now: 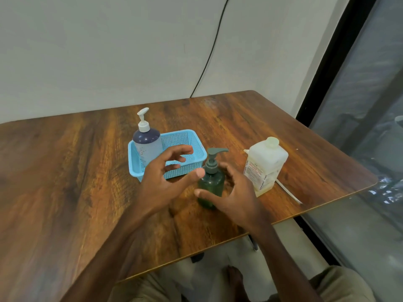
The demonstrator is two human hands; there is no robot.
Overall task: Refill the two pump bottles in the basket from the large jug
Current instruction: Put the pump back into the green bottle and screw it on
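While the left hand and right hand hover open at its 9 and 3 o'clock, the green pump bottle seems light, slippery; grip its body

Dark see-through green on the small bottle at centre, duller grey-green on its pump. At ten o'clock of it, a light blue basket with a fine grid of holes, and a tall bottle, navy at the shoulder, pale grey below, white at the pump. At three o'clock, a cream jug with red print. Underneath, a table of brown, dark-streaked wood grain. At twelve o'clock, a black cable on an off-white wall.
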